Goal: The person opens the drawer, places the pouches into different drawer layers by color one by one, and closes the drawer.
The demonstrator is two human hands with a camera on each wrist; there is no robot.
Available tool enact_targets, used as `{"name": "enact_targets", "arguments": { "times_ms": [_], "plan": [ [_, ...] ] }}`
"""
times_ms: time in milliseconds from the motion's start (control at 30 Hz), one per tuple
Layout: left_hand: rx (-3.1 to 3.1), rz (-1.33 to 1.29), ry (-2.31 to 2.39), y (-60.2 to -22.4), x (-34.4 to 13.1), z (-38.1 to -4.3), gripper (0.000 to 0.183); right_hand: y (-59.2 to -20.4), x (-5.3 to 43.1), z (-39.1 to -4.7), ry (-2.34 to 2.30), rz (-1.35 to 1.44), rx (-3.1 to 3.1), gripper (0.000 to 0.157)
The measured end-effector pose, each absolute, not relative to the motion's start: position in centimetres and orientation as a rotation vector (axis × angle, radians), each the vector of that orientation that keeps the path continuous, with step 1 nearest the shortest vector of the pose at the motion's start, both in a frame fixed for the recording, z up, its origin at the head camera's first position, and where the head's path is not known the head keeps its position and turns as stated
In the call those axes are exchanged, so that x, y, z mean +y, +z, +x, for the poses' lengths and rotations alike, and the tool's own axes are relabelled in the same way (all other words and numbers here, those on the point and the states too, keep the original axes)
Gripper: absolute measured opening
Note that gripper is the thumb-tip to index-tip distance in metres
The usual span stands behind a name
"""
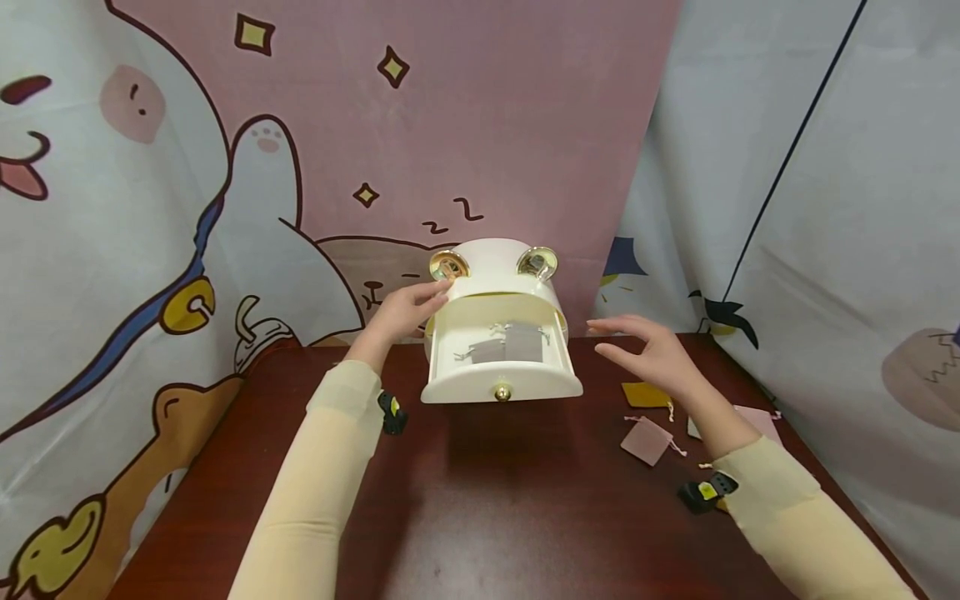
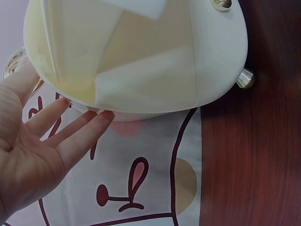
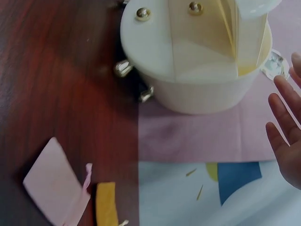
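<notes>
A cream-white storage box [image 1: 491, 254] shaped like an alarm clock, with gold bells on top, stands at the back of the table. Its upper drawer [image 1: 461, 392] is pulled out toward me, and grey drawstring pouches [image 1: 522, 343] lie in it. My left hand [image 1: 408, 310] is at the box's left side below the left bell [image 1: 448, 265]; in the left wrist view its fairly straight fingertips rest against the box's edge. My right hand [image 1: 647, 350] hovers off the box's right side, fingers extended and holding nothing.
On the right of the table lie a mustard pouch [image 1: 645, 395], a dusty-pink pouch [image 1: 647, 441] and a pale pink pouch [image 1: 761, 421], partly behind my right forearm. Cartoon-printed cloth [image 1: 480, 125] hangs close behind the box and along both sides.
</notes>
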State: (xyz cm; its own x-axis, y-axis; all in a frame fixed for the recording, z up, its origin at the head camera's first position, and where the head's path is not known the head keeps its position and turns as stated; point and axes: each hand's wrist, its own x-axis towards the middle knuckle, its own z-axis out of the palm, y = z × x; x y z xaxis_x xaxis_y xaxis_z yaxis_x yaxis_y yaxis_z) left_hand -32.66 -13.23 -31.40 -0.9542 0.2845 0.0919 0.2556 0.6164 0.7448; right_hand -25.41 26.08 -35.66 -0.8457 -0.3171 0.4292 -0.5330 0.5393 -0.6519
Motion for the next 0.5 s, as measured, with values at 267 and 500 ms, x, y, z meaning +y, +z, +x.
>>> {"name": "enact_targets", "arguments": {
  "times_ms": [267, 500],
  "plan": [
    [2.799, 0.463, 1.270, -31.4, -13.3, -32.5, 0.047, -37.2, 28.4, -24.8, 1.164, 0.641, -2.602, 0.042],
    [2.772, 0.451, 1.300, -31.5, -13.3, -32.6, 0.047, -39.3, 30.7, -24.7, 1.138, 0.578, -2.680, 0.048]
  ]
}}
